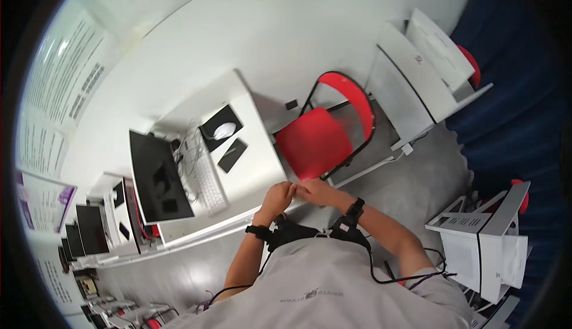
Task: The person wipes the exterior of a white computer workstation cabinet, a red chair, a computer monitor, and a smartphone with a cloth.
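Note:
My left hand (278, 198) and my right hand (317, 192) meet at the fingertips in front of my body. Their fingers are curled, and whether anything small is between them cannot be made out. Just beyond them stands a red folding chair (315, 141) with a black frame, pulled up to a white desk (252, 181). On the desk are a monitor (158, 177) with a dark screen, a white keyboard (209, 188), a white mouse (224, 130) on a black mouse pad (229, 113), and a flat dark phone-like object (232, 155).
Tangled cables (190, 150) lie behind the keyboard. White desks (397, 92) with folded-up parts stand to the right, before a dark blue curtain (514, 141). More monitors (91, 230) line the left side. Black straps with cables are on both wrists.

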`<state>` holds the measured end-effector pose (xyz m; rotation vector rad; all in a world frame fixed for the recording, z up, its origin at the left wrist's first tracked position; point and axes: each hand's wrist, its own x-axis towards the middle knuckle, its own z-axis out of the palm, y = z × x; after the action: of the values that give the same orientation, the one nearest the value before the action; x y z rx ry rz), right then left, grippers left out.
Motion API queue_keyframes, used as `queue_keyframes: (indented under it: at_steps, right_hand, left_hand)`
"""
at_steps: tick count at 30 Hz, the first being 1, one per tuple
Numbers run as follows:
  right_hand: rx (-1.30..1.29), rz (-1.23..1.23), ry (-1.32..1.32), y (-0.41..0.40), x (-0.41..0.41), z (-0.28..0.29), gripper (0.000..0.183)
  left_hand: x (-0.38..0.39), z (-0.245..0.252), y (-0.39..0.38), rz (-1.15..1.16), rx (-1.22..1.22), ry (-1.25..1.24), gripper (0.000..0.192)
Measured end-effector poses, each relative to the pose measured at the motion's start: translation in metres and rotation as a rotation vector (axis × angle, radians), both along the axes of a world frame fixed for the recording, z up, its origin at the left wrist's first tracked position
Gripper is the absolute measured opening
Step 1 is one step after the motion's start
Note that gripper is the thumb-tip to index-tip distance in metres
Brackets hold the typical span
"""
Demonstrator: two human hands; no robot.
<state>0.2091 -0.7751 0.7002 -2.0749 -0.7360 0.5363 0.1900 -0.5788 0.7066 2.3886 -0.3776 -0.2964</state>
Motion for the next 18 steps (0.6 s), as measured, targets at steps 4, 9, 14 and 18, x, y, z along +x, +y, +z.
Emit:
queue_keyframes:
  at_steps: [4, 9, 14, 18]
  right_hand:
    - [0.116, -0.266, 0.112, -0.089, -0.032, -0.007, 0.031]
    - [0.123, -0.504, -0.055, -0.195, -0.074, -0.035, 0.046]
    - [0.004, -0.569, 0.055, -0.246, -0.103, -0.013, 0.063]
    - [-0.125, -0.704, 0.156, -0.265, -0.12, -0.018, 0.064]
  left_hand:
    - [0.005, 0.007, -0.096, -0.104, -0.076, -0.014, 0.022]
    - [0.002, -0.01, -0.196, -0.333, -0.274, 0.116, 0.028]
    - [0.017, -0.028, -0.244, -0.564, -0.081, 0.412, 0.032]
    - [0.029, -0.015, -0.291, -0.672, 0.081, 0.436, 0.035]
